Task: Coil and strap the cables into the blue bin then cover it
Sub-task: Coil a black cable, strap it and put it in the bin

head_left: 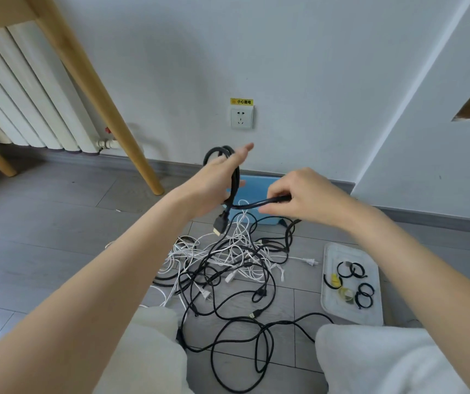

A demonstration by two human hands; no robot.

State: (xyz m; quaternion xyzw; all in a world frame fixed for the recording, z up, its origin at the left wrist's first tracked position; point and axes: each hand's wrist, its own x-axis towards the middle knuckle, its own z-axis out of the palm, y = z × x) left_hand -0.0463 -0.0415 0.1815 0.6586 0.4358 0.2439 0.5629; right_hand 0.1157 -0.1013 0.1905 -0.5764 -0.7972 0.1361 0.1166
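Two hands: left (216, 177) holds black cable (235, 177) coil, right (299, 196) pinches it. One bin (252, 189); tray (353, 314) right.

the blue bin (252, 191) sits mostly hidden behind both hands, its inside out of sight.

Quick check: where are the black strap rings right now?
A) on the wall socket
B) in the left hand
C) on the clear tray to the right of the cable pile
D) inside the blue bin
C: the strap rings lie on the clear tray, right of the cable pile.
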